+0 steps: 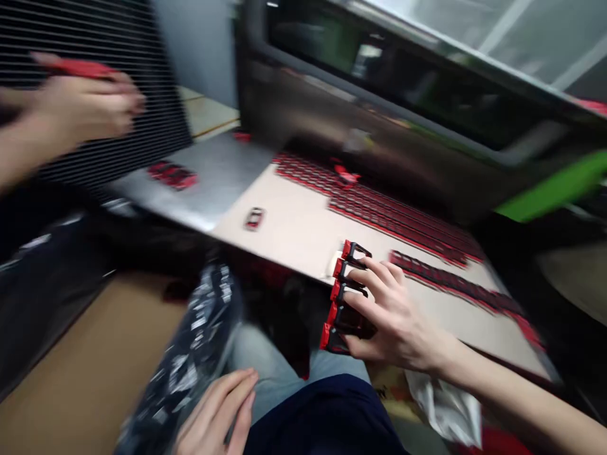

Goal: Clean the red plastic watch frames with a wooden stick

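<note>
1. My right hand, at 4 o'clock, is closed on five red-and-black clips.
2. They fan out unevenly, so a looser grip could drop them past the board.
3. Each has a red end and black body.
4. My left hand, at 6 o'clock, is open, empty, beside a dark bag.
5. A co-worker's hand moves at 10 o'clock.

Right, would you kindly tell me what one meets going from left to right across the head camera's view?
A co-worker's hand holding a red item → a cluster of red-and-black pieces on a metal sheet → a lone red-and-black piece → the person's right hand on a row of red-and-black pieces → a green strip.
</note>
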Action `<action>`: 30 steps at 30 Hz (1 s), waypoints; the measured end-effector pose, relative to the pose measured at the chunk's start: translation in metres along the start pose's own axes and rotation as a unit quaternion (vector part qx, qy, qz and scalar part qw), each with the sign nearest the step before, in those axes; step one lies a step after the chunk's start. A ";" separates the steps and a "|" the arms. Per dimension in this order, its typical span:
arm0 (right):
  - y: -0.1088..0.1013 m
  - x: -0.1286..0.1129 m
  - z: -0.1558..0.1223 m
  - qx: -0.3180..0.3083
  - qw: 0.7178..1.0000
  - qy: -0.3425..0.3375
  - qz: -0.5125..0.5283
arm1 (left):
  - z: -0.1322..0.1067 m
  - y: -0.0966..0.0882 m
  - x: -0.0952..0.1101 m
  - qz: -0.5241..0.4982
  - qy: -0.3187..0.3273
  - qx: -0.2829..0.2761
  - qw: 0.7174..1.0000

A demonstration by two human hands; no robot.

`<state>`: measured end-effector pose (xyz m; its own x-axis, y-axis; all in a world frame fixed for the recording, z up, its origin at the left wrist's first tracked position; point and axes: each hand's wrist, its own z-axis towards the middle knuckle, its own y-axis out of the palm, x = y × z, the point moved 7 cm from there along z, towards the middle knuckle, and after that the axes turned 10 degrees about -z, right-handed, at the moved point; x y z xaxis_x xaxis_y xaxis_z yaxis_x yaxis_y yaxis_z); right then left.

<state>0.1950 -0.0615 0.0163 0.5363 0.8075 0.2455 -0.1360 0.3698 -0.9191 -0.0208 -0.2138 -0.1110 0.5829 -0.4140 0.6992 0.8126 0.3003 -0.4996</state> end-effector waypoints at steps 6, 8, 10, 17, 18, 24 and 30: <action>0.050 -0.109 0.156 0.061 0.962 -0.239 0.112 | -0.070 -0.156 -0.060 0.200 -0.247 0.157 0.935; 0.079 -0.148 0.205 0.029 0.944 -0.305 0.118 | -0.099 -0.197 -0.095 0.223 -0.389 0.131 0.884; 0.112 -0.184 0.250 -0.014 0.932 -0.347 0.103 | -0.117 -0.228 -0.126 0.230 -0.489 0.092 0.836; 0.261 -0.284 0.355 -0.201 0.872 -0.446 0.003 | -0.087 -0.259 -0.231 0.219 -0.567 -0.051 0.792; 0.280 -0.296 0.360 -0.218 0.857 -0.466 -0.006 | -0.081 -0.256 -0.246 0.215 -0.572 -0.069 0.789; 0.366 -0.352 0.377 -0.265 0.782 -0.563 -0.029 | -0.067 -0.225 -0.333 0.165 -0.600 -0.104 0.775; 0.419 -0.368 0.401 -0.266 0.741 -0.616 -0.015 | -0.067 -0.186 -0.392 0.086 -0.635 -0.016 0.768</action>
<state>-0.3934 -0.0197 -0.3355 -0.6804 0.7302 0.0619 0.3839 0.4270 -0.8187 -0.4005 -0.1645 -0.3265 0.2248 0.8065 0.5468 0.7355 0.2276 -0.6381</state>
